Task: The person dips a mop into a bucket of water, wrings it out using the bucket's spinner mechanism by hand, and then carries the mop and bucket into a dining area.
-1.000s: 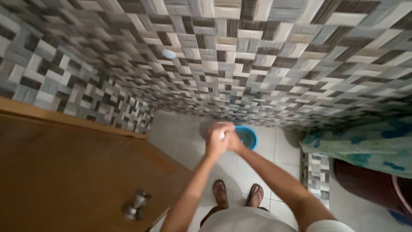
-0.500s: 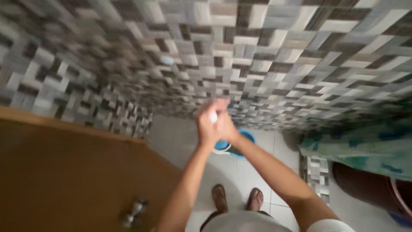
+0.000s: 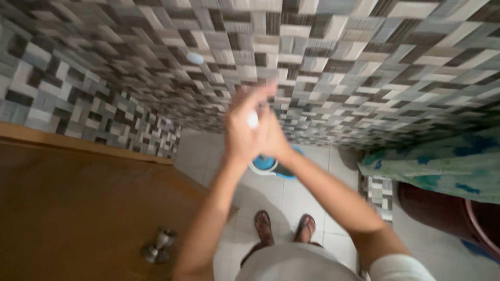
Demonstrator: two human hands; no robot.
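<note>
My left hand (image 3: 238,127) and my right hand (image 3: 275,139) are pressed together in front of me, raised before the mosaic tile wall (image 3: 323,57). A small white object (image 3: 252,119) shows between the palms; motion blur hides what it is. Both forearms stretch forward from the bottom of the view. On the floor beneath the hands stands a blue bucket (image 3: 264,165), partly hidden by them. My feet in sandals (image 3: 284,229) rest on pale floor tiles.
A brown wooden door (image 3: 73,208) with a metal knob (image 3: 159,245) fills the lower left. A green and blue cloth (image 3: 437,166) hangs at the right over a dark red tub (image 3: 442,213). A small pale spot (image 3: 195,58) sits on the wall.
My joined hands have risen and come closer to the camera, now covering part of the bucket. The white object stays between them.
</note>
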